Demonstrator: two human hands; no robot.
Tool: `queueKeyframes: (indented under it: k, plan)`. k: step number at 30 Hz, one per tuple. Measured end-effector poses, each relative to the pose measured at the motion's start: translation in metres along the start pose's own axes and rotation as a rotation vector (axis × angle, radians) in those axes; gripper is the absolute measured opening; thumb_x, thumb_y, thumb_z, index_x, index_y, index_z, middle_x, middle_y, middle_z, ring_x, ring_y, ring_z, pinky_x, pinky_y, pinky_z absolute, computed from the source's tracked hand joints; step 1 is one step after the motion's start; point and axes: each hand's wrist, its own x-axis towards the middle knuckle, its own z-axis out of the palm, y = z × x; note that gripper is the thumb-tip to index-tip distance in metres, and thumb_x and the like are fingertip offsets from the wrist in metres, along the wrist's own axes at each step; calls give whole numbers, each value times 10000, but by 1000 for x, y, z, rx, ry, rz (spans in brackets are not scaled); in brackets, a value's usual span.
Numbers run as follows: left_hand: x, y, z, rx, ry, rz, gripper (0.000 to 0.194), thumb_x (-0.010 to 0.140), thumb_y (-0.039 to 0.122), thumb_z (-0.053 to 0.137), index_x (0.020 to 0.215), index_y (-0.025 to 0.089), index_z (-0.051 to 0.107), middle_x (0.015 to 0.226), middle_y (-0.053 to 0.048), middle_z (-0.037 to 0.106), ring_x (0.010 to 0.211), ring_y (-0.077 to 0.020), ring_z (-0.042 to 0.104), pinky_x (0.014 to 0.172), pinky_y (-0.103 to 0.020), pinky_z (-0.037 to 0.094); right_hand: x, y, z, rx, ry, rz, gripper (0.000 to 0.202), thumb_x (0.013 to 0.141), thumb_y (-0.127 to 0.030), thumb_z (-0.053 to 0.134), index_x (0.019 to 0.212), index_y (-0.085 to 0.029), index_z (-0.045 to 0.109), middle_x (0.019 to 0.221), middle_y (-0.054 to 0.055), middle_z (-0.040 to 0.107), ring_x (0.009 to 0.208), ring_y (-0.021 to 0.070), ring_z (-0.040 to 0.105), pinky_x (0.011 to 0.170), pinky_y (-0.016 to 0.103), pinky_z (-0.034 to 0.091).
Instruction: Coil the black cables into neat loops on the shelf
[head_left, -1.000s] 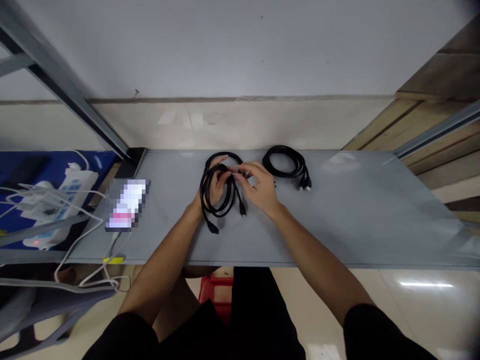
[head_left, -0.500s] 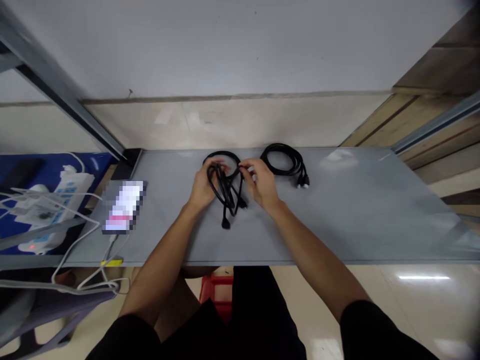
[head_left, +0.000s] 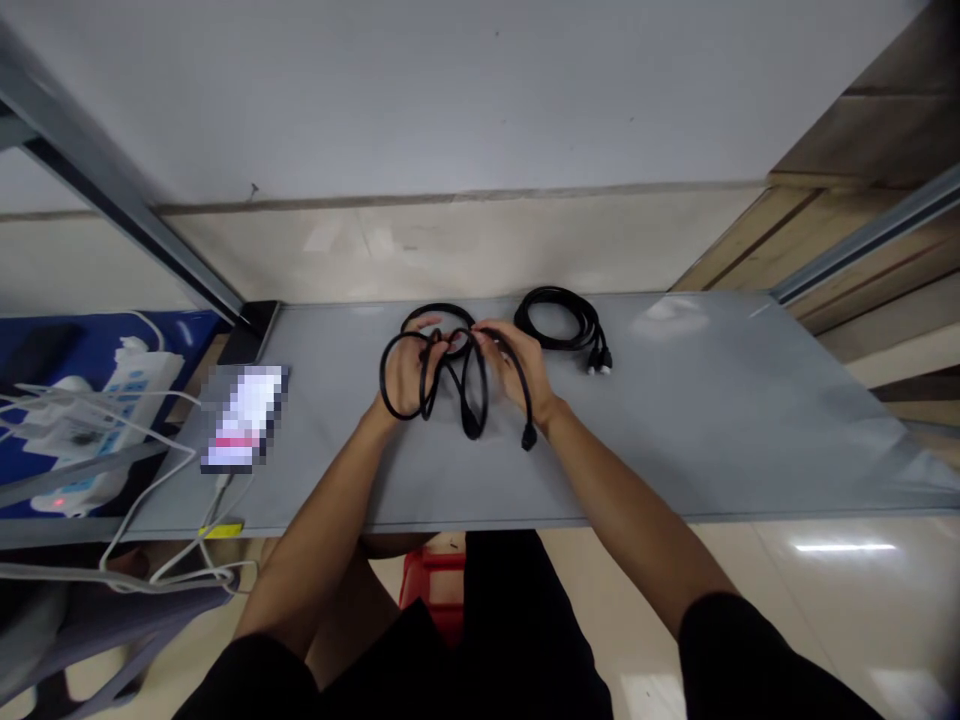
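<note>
Both my hands grip a black cable (head_left: 482, 385) above the grey tabletop. Its loops hang over the fingers of my left hand (head_left: 409, 372), which is closed around part of it. My right hand (head_left: 517, 368) pinches another stretch, and one connector end dangles beside that wrist. Behind my hands another black loop (head_left: 439, 308) curves on the surface; whether it belongs to the held cable I cannot tell. To the right lies a coiled black cable (head_left: 559, 318), its connectors with pale tips pointing toward me.
A phone with a blurred screen (head_left: 246, 415) lies at the left, plugged into a white cord. Past it, a white power strip (head_left: 142, 400) with several cords rests on a blue surface. Metal posts (head_left: 142, 210) frame the grey table (head_left: 675, 440). A red stool (head_left: 435, 580) is below.
The bundled loops have spread apart between my hands. One connector end has swung to the right and now hangs by my right wrist. The coiled cable lies as before.
</note>
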Motion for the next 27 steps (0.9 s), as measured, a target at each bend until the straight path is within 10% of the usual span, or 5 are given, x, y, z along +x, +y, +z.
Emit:
queueKeyframes:
  k: [5,14,21,27]
  plan:
    - [-3,9,12,119,-138,74,257,1067,422,631,936,233,746,1017,-117,822,1031,-320,808,1050,-520,673,-1,-5,2,-34,-157,-113,368,1105,-425,573,1355,-291,807,1144,92,824,1010,255,790,934,441,694]
    - [-6,15,12,73,-220,127,245,1054,458,670,1021,251,797,1016,-110,807,1065,-350,803,1111,-572,640,-3,-1,6,59,-104,-4,239,1059,-443,684,1098,-332,892,1112,39,878,1043,277,843,1006,475,699]
    - [3,15,-8,-256,208,-78,536,1115,625,574,1505,259,609,925,-32,779,776,-189,783,627,-278,658,4,10,-2,327,55,189,341,953,-590,805,1045,-267,869,987,48,859,926,270,844,929,453,716]
    - [12,25,-41,-219,467,32,569,1063,522,722,1593,352,601,1156,-18,786,776,-105,752,751,-231,670,5,-2,-6,341,23,273,365,956,-620,800,1014,-261,835,956,67,833,940,293,826,949,505,717]
